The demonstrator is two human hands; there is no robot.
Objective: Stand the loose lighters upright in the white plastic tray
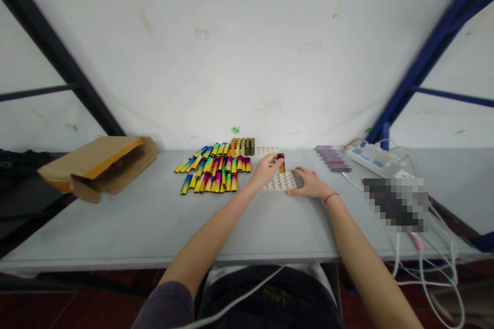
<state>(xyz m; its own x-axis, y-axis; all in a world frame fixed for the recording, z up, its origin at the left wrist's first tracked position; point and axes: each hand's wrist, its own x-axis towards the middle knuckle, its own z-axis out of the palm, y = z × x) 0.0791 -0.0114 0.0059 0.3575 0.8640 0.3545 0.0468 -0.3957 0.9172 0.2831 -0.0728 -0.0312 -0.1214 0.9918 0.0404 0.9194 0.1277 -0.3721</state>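
My left hand [267, 168] pinches a shiny red-and-gold tube [282, 163] between thumb and fingers. The tube stands upright over the back edge of a white tray with rows of round pockets [280, 183]; whether it sits in a pocket I cannot tell. Around the tray's right end, my right hand [310, 183] steadies it, thumb at the front and fingers at the back. Many similar tubes in metallic rainbow colours [208, 172] lie in loose rows left of my left hand. Behind them, a block of tubes [242, 147] stands upright in close rows.
Another white pocketed tray [268, 151] lies near the wall. An opened cardboard box [104, 164] rests at the left. On the right are a purple blurred item [334, 159], a power strip [380, 158], a dark blurred item [395, 203] and white cables [422, 267] hanging over the edge.
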